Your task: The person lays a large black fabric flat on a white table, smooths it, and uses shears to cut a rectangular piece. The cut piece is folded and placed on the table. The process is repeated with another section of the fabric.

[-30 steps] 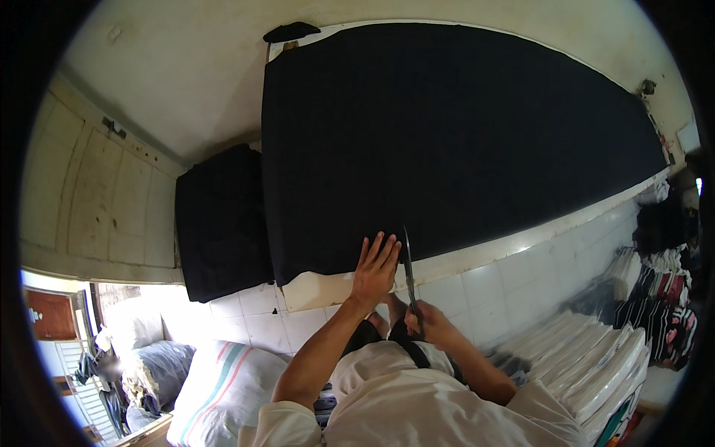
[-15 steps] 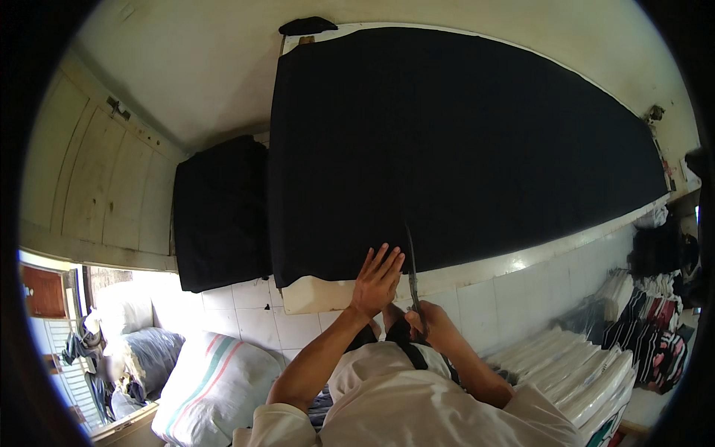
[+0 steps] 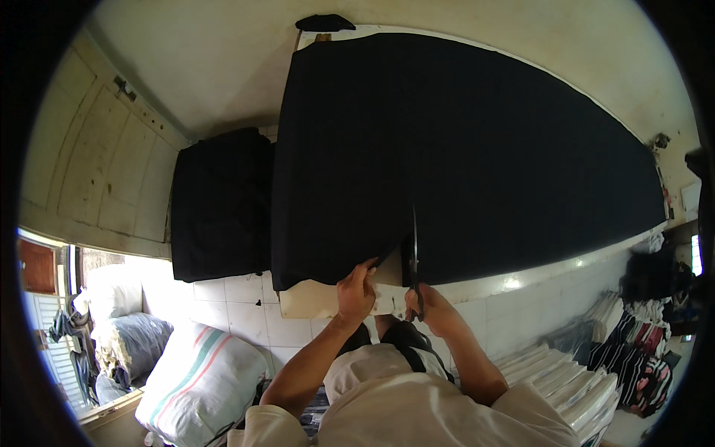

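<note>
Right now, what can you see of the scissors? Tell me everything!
The scissors are long and slim, and look like dark metal with a bit of shine. The right hand holds them by the handles. Their blades point away from the person, reaching along the black cloth where it parts. How far the blades are open is hard to tell.

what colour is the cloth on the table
The cloth: plain black, clearest in the head view.
</note>
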Demonstrator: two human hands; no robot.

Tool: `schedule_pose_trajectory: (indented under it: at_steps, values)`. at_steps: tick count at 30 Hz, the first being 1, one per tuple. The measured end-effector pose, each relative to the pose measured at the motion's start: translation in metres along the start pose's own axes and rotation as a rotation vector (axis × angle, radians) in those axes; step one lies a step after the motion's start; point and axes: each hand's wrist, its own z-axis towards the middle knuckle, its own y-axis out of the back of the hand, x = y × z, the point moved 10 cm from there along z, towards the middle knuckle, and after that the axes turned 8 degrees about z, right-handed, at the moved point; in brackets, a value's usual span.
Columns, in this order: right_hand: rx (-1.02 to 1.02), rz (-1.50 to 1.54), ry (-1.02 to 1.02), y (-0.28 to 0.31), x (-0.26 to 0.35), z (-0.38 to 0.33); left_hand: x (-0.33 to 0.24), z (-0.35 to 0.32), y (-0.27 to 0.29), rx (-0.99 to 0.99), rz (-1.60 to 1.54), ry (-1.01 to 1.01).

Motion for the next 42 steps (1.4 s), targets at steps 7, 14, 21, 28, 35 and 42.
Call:
schedule_pose_trajectory:
  at_steps: [7, 14, 21, 28, 35, 42]
  values:
    - [0.022, -0.071, -0.147, 0.002, 0.007, 0.022, 0.018, 0.010, 0.019, -0.112, 0.055, 0.129]
    - [-0.067, -0.130, -0.171, 0.005, 0.033, 0.047, 0.030, 0.020, 0.038, -0.191, 0.114, 0.190]
    - [-0.049, -0.011, -0.078, 0.005, 0.061, 0.080, 0.050, 0.034, 0.047, -0.202, 0.168, 0.273]
    - [-0.067, -0.227, -0.196, 0.018, 0.063, 0.110, 0.057, 0.046, 0.070, -0.332, 0.177, 0.262]
    - [-0.067, -0.178, -0.296, 0.022, 0.070, 0.141, 0.064, 0.058, 0.085, -0.423, 0.221, 0.278]
    - [-0.046, -0.175, -0.181, 0.016, 0.103, 0.170, 0.087, 0.072, 0.093, -0.355, 0.240, 0.474]
